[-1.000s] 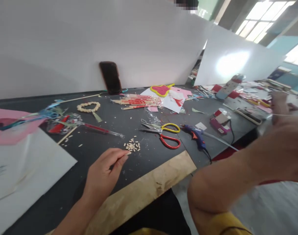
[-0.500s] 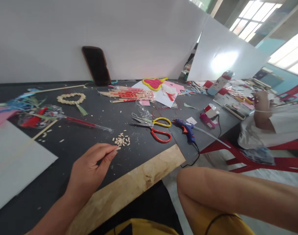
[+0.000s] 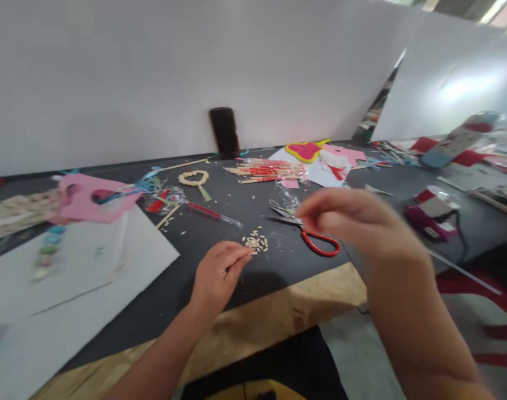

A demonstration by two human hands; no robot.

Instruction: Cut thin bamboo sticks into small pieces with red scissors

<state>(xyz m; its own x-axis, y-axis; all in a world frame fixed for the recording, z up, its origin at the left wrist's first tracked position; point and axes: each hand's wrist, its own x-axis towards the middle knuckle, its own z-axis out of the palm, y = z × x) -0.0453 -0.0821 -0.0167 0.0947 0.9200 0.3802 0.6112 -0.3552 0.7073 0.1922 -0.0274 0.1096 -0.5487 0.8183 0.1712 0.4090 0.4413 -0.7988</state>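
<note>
On my feed the left hand (image 3: 217,275) rests low over the table (image 3: 165,300), thumb and forefinger brought together at the tips on what I read as one pale bit (image 3: 254,253). The other fingers curl under, and I cannot tell whether the palm holds anything more. The pile (image 3: 255,240) of similar bits lies at two o'clock from that hand, just beyond the fingertips.

The right hand (image 3: 357,222) hangs at three o'clock from the left, blurred, fingers bent, in front of the scissors (image 3: 322,244). I cannot tell how far its fingers are parted, or whether they have hold of anything.

As for progress, I judge the bits are already down to size, since they look short and much alike. One is singled out in the left hand; the rest lie loose, and I see none of the pile fixed to anything. At eleven o'clock from the left hand, the heart-shaped ring (image 3: 181,178) with its tassel (image 3: 204,193) looks finished to me. The sticks (image 3: 270,169) at one o'clock lie bundled in clear wrap, and the white sheet (image 3: 99,266) lies at nine.
</note>
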